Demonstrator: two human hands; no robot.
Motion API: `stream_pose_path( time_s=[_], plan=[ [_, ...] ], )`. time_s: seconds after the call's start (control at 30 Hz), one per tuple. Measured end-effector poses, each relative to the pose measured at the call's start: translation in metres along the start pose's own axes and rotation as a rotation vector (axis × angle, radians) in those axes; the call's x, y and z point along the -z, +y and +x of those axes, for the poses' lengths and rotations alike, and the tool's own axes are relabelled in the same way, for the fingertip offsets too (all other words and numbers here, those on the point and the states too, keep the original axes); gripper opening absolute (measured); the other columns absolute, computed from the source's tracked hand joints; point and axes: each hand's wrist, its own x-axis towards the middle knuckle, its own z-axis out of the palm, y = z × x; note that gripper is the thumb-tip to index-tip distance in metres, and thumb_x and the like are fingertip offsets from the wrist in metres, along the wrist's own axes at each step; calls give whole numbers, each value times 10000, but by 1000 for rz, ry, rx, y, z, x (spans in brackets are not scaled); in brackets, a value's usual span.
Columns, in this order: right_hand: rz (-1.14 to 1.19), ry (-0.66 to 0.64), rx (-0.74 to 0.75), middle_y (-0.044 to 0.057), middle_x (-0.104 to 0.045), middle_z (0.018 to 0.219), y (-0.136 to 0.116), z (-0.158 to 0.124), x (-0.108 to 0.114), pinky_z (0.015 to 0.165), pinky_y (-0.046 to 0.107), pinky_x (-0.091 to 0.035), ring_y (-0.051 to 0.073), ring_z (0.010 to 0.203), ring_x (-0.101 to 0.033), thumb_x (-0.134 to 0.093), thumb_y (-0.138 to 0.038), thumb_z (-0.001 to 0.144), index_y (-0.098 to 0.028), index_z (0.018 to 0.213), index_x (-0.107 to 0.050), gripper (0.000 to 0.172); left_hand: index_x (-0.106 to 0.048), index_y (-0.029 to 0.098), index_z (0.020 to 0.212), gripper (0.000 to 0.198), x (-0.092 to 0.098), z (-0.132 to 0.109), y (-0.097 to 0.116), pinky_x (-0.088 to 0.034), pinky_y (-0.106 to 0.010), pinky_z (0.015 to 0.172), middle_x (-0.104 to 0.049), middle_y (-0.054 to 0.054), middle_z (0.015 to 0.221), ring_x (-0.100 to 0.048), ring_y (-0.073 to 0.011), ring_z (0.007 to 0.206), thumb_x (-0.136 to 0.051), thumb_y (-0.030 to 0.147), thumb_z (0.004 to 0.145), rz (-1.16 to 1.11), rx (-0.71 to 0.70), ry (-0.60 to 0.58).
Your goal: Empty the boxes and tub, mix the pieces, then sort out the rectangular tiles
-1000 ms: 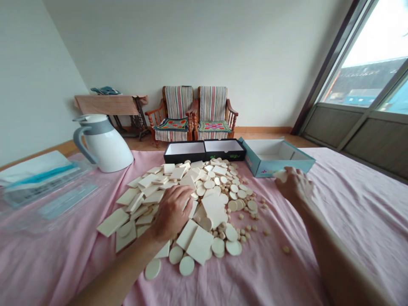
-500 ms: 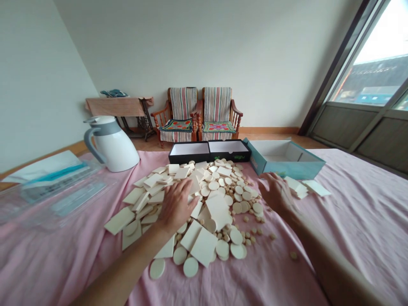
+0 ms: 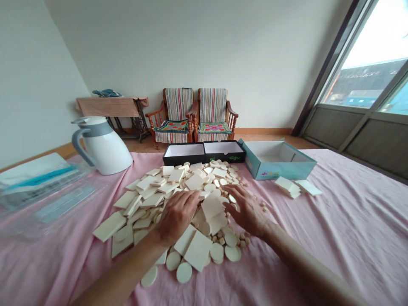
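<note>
Resting open left hand (image 3: 177, 216), spread right hand (image 3: 245, 210) on cream tile pile (image 3: 194, 182).

Nothing legible in view — small green print on the front of the black box (image 3: 204, 154) at centre, too tiny to read, multicoloured marks on the side of the pale blue carton (image 3: 280, 169) right of centre, also unreadable

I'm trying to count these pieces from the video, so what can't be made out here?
In the head view:
- Under the left hand and right hand: the hands hide any pieces there, and whether they hold any.
- Lower layers of the cream pieces: covered by upper ones.
- Printing on the teal box: too small.
- Blue item on the far table: too small to name.
</note>
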Motion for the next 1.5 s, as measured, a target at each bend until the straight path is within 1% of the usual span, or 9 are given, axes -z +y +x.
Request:
stream_pose_path(
  time_s=[0.1,0.33,0.43,0.6,0.77,0.93,1.07,1.23,1.5],
  plan=[
    [88,-60,100,107,-578,1263,-13,0,-3,940,426,-491,247,1147,-543,-564,-260,890,-227,1323,-478,443,-579,138,1158,237,4,0,9,-517,-341,870,-694,-91,1039,-640,-190,958,-491,120,939,-108,-122,-24],
    [116,-98,146,72,-653,967,-19,4,-2,791,337,-484,193,896,-584,-454,-219,945,-210,1013,-609,169,-552,143,1221,300,9,-3,9,-521,-324,886,-691,-90,1076,-642,-183,973,-527,119,923,-220,-182,-34],
    [-3,68,-51,56,-626,830,6,7,8,722,302,-446,184,793,-562,-429,-264,943,-205,856,-595,197,-571,159,1190,286,10,-5,2,-510,-332,893,-694,-79,1065,-639,-184,973,-541,105,911,-196,-132,6],
    [-329,417,-673,63,-618,746,81,0,50,642,300,-375,205,703,-535,-436,-327,863,-184,868,-628,240,-608,160,1090,208,9,-7,-8,-496,-332,873,-702,-64,981,-639,-181,926,-555,106,896,-177,6,104],
    [-504,594,-1002,167,-655,1035,136,-18,83,790,444,-400,321,947,-551,-481,-399,822,-147,1128,-639,427,-615,166,1063,191,8,-6,-14,-497,-337,833,-699,-56,951,-635,-190,891,-532,114,900,-151,88,114],
    [-351,647,-708,136,-679,992,123,-14,71,868,471,-437,294,961,-586,-498,-371,814,-151,1012,-671,343,-622,168,1025,158,4,-5,-16,-495,-343,840,-689,-57,936,-626,-193,896,-527,134,904,-166,138,104],
    [134,96,-305,69,-703,914,66,0,49,780,351,-501,203,828,-633,-533,-370,856,-197,926,-683,239,-631,168,982,131,4,-4,-12,-491,-333,824,-682,-48,897,-613,-182,876,-534,137,901,-221,107,25],
    [260,-384,91,76,-652,1185,8,4,31,976,406,-429,229,1112,-567,-672,-254,774,-230,1213,-614,443,-634,169,1003,143,9,-5,-5,-483,-347,843,-681,-55,931,-606,-188,903,-553,155,886,-305,-29,-160],
    [154,-334,59,104,-635,1139,8,2,29,933,392,-436,232,1057,-564,-677,-273,756,-183,1217,-605,476,-632,179,1086,211,10,-5,-2,-453,-395,940,-668,-68,1047,-585,-207,1008,-550,162,892,-277,-137,-264]
  ],
)
